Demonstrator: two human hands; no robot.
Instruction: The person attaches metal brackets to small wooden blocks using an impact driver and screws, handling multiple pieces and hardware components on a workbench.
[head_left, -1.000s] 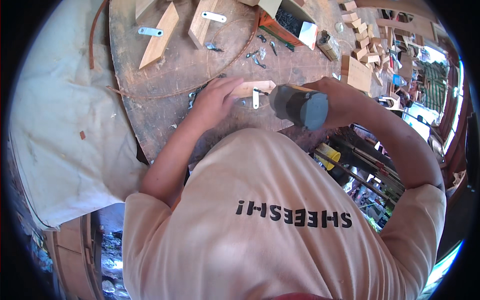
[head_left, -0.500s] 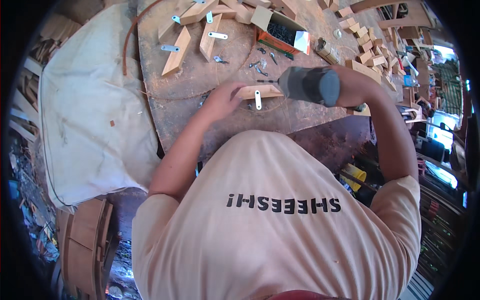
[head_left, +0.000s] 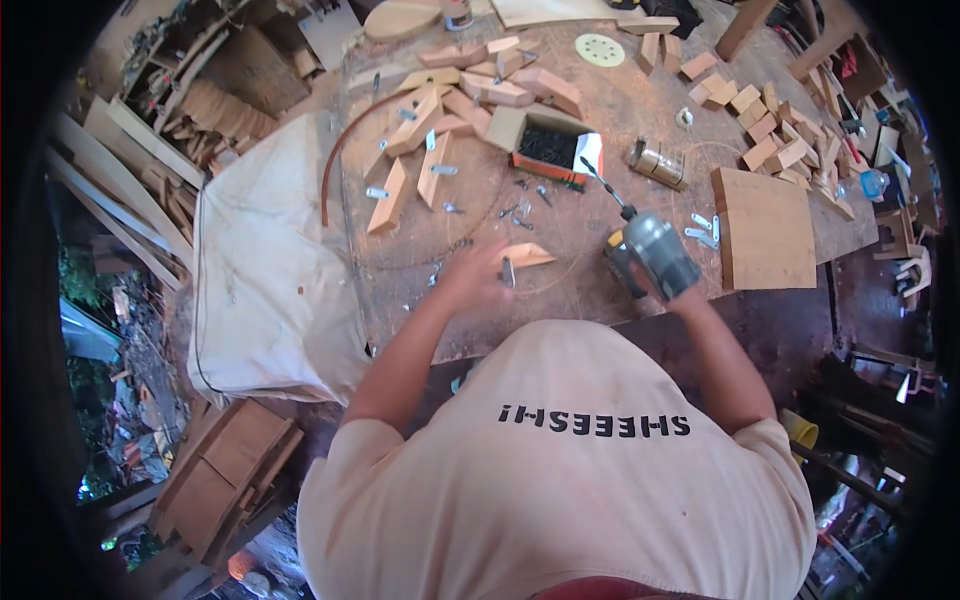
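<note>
My left hand (head_left: 472,276), a little blurred, is closed at the left end of a short angled wooden block (head_left: 528,255) on the worktable. A small metal plate (head_left: 508,272) on that block shows almost edge-on. To the right, my right hand (head_left: 682,300) grips a grey cordless drill (head_left: 660,252), its long bit pointing up and away toward the box, clear of the block. Several dark screws (head_left: 522,210) lie loose beyond the block. An open carton (head_left: 552,147) full of dark screws stands behind them.
Wooden blocks with metal plates (head_left: 388,198) lie at the far left of the worktable (head_left: 580,290). On the right are loose metal plates (head_left: 704,232), a flat board (head_left: 766,230), a tin can (head_left: 658,163) and a pile of blocks (head_left: 765,130). A pale cloth (head_left: 270,260) drapes left.
The drill has swung away from the block toward the right, its bit turning from leftward to far-pointing. The block has turned, its plate now nearly edge-on. The view has shifted, showing more table.
</note>
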